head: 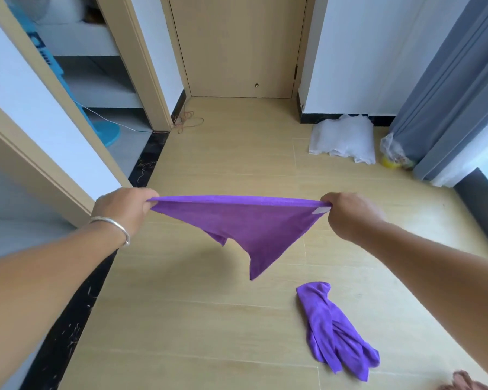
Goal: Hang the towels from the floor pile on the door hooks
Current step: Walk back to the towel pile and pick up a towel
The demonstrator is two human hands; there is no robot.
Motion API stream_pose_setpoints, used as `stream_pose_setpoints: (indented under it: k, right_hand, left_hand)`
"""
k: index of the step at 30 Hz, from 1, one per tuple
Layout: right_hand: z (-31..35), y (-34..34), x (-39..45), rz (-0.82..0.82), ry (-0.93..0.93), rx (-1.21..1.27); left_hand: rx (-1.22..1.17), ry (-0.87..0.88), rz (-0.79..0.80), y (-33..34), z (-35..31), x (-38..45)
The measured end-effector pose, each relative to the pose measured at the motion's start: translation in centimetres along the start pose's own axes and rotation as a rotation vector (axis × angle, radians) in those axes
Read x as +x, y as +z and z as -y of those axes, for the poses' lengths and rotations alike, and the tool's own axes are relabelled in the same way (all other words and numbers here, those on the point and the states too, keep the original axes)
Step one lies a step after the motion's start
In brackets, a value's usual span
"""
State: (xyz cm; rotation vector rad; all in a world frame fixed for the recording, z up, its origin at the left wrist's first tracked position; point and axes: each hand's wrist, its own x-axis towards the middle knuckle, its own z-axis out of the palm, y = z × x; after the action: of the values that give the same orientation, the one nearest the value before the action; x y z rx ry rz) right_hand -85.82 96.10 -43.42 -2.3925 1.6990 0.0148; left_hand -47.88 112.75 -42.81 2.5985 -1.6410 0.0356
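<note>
Stretching a purple towel (254, 229) taut, the left hand (124, 209) and right hand (350, 215) each pinch a top corner; light, limp cloth, probably best held by its hem.

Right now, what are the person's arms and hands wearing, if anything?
Both forearms are bare, with no sleeves in view and no gloves. The left hand has a plain silver bangle round its wrist, smooth and unmarked as far as the view shows. The right hand and its wrist carry nothing: no watch, band or ring can be seen.
</note>
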Motion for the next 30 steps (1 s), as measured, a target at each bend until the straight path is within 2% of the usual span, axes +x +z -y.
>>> stream_pose_setpoints:
  k: [3, 8, 11, 16, 22, 27, 29, 30]
  right_hand:
    - [-1.5, 3.7, -2.8, 0.037, -0.019, 0.059]
    - [-4.5, 12.3, -9.2, 0.2, -0.185, 0.12]
    - [-5.7, 18.1, -13.1, 0.336, -0.177, 0.104]
    - [-7.3, 27.3, -19.3, 0.463, -0.196, 0.059]
    - [-10.2, 35.8, -25.1, 0.705, -0.237, 0.041]
    - [-12.1, 41.0, -27.4, 0.833, -0.21, 0.026]
    - [-12.0, 42.7, -27.3, 0.832, -0.145, 0.06]
    - [-11.8, 43.5, -27.0, 0.807, -0.094, 0.096]
  left_hand:
    - [-0.077, 0.037, 0.088, 2.5, 1.1, -3.7]
    - [-0.123, 0.174, 0.349, 8.9, 2.8, -11.4]
    - [-0.126, 0.168, 0.44, 13.3, 3.4, -15.9]
    - [-0.163, 0.114, 0.544, 21.0, 3.7, -22.9]
    - [-0.207, 0.089, 0.72, 29.3, 3.2, -31.3]
    - [-0.224, 0.01, 0.913, 34.3, 2.8, -35.9]
    - [-0.314, -0.13, 0.923, 36.0, 2.5, -36.5]
    - [-0.423, -0.271, 0.9, 36.9, 2.3, -36.6]
